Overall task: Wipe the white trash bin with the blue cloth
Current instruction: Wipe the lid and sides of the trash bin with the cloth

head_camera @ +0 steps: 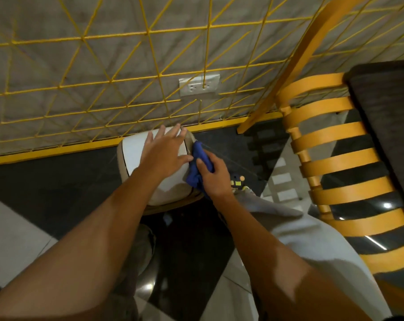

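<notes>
Bin: the white trash bin (134,156) stands on the floor at the centre of the frame, close against the base of the wall.
Left hand: the left hand (165,154) lies flat on the bin's top, fingers straight and spread, reaching toward the far edge; it holds nothing.
Right hand: the right hand (213,179) is just right of the bin, fingers and thumb curled round the bunched blue cloth (200,163).
Cloth: it is pressed against the bin's right side, just below the lid edge, and touches the thumb side of the left hand.
Wall: a yellow wire grid (147,33) covers the grey wall across the upper frame, with a white wall outlet (199,85) behind it above the bin.
Right side: a yellow slatted chair (335,163) curves down the right of the frame, beside a dark table (386,117) at the right edge.
Floor: glossy dark and pale tiles (57,181).
Lower right: a grey trouser leg (312,239) of the person.
</notes>
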Demonstrator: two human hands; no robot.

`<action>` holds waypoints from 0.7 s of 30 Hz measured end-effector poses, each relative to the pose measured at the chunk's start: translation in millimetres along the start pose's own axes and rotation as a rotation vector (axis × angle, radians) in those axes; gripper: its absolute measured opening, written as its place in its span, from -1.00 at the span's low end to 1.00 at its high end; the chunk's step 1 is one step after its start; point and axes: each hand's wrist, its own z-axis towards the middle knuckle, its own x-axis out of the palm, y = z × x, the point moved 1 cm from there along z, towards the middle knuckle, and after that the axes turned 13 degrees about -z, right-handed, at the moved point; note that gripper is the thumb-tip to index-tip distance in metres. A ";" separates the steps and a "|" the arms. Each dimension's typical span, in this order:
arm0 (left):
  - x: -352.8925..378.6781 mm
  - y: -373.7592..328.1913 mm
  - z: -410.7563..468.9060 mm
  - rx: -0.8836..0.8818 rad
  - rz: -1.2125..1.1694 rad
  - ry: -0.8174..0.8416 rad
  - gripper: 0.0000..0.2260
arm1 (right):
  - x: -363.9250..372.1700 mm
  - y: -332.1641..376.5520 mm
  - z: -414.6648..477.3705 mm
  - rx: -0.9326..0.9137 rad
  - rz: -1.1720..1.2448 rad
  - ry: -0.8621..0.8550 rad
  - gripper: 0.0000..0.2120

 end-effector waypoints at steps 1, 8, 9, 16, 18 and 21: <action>2.8 3.4 -0.6 0.000 -0.004 -0.011 -0.35 | 3.2 0.7 1.6 -0.012 -0.009 0.005 -0.63; 11.0 10.1 0.1 0.022 -0.061 -0.056 -0.34 | 2.7 -1.9 19.2 0.118 0.028 0.106 -0.74; 11.0 9.8 0.4 0.016 -0.074 -0.049 -0.33 | 0.1 -0.4 22.2 0.131 0.018 0.134 -0.75; 6.1 13.2 -4.6 0.020 -0.105 0.008 -0.34 | -5.6 1.6 4.6 0.185 -0.063 0.264 -0.73; 5.9 14.7 -9.3 0.035 -0.076 0.029 -0.34 | -3.8 -2.3 -4.3 0.219 -0.085 0.289 -0.74; 6.0 17.7 -16.9 0.085 -0.056 0.049 -0.33 | -1.6 -7.9 -10.7 0.298 -0.115 0.350 -0.74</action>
